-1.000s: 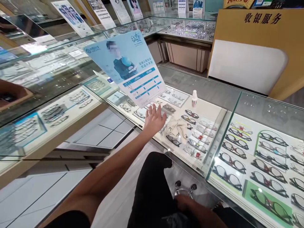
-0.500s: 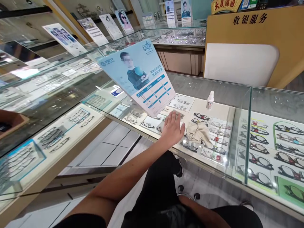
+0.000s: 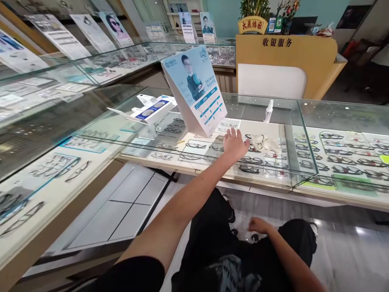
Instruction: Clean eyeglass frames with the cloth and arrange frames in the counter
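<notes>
My left hand (image 3: 234,144) reaches out over the glass top of a display counter (image 3: 212,162), fingers apart, flat on or just above the glass, holding nothing. It is just below a tilted blue poster stand (image 3: 196,89) and left of a crumpled beige cloth (image 3: 264,142). A small white spray bottle (image 3: 268,111) stands farther back on the glass. My right hand (image 3: 257,225) hangs low beside my knee, fingers curled loosely; I cannot tell whether anything is in it. Rows of spectacles (image 3: 252,162) lie under the glass.
A second glass case (image 3: 343,162) with several spectacles adjoins on the right. A long counter (image 3: 45,162) runs along the left, with a white-and-blue box (image 3: 148,111) on its corner. A yellow cashier desk (image 3: 282,61) stands behind. Tiled floor (image 3: 127,202) lies between the counters.
My view has swung right and lifted, showing more of the shop. My left hand has moved right toward the cloth. My right hand has come up off my lap into view.
</notes>
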Available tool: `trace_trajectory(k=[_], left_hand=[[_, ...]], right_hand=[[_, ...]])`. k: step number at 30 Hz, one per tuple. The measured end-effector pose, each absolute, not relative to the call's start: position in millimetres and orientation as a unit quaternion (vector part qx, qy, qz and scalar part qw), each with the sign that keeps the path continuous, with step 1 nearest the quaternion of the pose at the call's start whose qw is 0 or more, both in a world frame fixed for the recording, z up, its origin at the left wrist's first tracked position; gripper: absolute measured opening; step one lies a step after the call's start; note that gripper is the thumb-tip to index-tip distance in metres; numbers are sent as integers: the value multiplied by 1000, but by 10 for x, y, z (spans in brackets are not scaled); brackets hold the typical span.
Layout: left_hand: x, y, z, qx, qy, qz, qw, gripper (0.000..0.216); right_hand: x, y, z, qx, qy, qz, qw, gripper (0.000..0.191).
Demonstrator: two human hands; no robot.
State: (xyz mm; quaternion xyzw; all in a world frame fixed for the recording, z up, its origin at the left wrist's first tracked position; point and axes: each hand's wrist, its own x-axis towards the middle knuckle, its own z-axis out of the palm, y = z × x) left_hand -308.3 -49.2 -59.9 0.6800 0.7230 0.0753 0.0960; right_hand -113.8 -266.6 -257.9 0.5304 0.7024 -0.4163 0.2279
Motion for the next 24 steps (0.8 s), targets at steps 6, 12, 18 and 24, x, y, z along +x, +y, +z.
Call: trace_trajectory(k=[6, 12, 18, 24], left_hand=[[-3686, -803, -614, 780, 609, 97, 110, 72], [-3757, -913, -664, 777, 610, 134, 79, 64], [-3706, -923, -659, 774, 614, 136, 76, 65], [-3725, -910, -678, 774, 609, 156, 76, 64]], right_hand=[[9, -3208, -2187, 686, 649, -269, 189, 19], [65, -4048, -2158, 660, 611, -412, 144, 23], [3, -4337, -2023, 655, 647, -381, 87, 26], [22, -4420, -1925, 628, 663, -394, 105, 25]])
